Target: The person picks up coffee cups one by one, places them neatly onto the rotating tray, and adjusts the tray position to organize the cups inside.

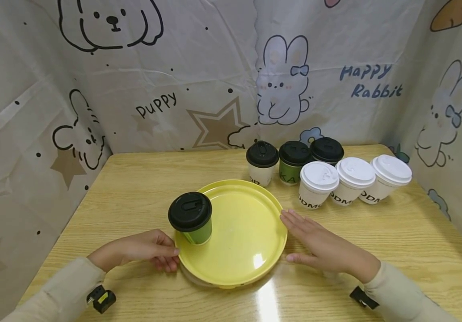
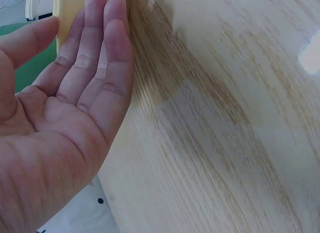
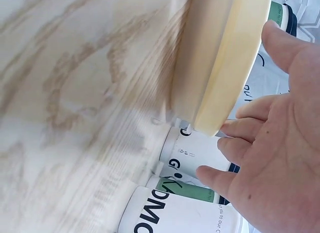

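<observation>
A round yellow tray [image 1: 235, 232] lies on the wooden table. On its left side stands a green paper cup [image 1: 199, 234] with a black lid. My left hand [image 1: 150, 250] holds the tray's left edge, its thumb at the rim and the other fingers lower down. In the left wrist view, those fingers [image 2: 92, 58] lie along the outer side of the tray. At the opposite side, my right hand [image 1: 321, 246] touches the rim with straight fingertips, the thumb spread apart toward the front. The right wrist view shows its palm facing the tray wall [image 3: 232, 68].
Behind the tray stand a white cup [image 1: 260, 174] with a black lid, a green cup [image 1: 289, 173] and another black-lidded cup [image 1: 327, 150]. Three white-lidded cups [image 1: 313, 197] stand in front of them, to the right. A printed cloth [image 1: 166, 76] hangs behind the table.
</observation>
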{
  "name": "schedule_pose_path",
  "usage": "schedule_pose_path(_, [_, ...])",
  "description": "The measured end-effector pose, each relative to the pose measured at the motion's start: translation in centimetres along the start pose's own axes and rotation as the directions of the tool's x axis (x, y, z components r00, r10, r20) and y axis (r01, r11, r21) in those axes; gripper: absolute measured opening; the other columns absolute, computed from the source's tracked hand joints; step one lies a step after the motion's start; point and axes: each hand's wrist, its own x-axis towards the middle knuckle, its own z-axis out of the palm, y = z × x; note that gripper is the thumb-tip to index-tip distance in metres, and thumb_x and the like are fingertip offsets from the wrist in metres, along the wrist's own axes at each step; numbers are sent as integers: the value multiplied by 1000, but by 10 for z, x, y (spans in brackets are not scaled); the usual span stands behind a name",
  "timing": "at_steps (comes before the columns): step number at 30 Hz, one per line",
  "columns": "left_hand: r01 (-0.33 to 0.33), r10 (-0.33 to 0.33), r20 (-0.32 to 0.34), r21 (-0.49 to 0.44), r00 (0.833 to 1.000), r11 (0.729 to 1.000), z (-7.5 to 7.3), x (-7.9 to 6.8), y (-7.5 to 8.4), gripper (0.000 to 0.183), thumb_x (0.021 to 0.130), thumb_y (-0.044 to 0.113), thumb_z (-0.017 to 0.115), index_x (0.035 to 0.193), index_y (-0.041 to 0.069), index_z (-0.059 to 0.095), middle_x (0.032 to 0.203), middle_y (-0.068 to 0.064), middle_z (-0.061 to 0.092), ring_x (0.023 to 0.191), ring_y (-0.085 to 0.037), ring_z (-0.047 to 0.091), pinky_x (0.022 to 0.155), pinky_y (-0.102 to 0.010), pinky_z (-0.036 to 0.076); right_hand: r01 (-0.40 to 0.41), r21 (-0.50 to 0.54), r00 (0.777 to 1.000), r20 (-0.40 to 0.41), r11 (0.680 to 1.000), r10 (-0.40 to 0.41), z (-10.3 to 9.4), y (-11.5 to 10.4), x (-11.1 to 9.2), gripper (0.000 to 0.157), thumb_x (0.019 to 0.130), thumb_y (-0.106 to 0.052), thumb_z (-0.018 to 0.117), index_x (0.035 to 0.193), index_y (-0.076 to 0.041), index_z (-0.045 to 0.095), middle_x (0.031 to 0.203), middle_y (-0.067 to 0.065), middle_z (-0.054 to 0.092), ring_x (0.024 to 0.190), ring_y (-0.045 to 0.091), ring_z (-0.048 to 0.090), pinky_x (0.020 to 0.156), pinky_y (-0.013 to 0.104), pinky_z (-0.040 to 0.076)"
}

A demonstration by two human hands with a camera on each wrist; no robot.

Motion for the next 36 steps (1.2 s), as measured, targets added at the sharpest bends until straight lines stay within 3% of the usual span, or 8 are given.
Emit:
schedule_pose_path(28, [1,0,28,-37,1000,999,-1,2,-5,34,99,20,52,98,-12,66,86,-13,72,75,-15,68,67,-27,55,-10,-20,1000,-14,1000,9,3,-4,1,84,91,-46,60,152,-6,19,158,14,13,145,29,15,114,50,21])
schedule_pose_path(36, [-14,15,18,-29,1000,999,-1,2,-6,34,98,20,52,97,-11,66,88,-16,72,76,-15,68,68,-28,56,4,-41,997,-80,999,-7,-11,-3,4,84,91,-51,57,154,-15,16,158,13,17,144,35,18,111,56,24])
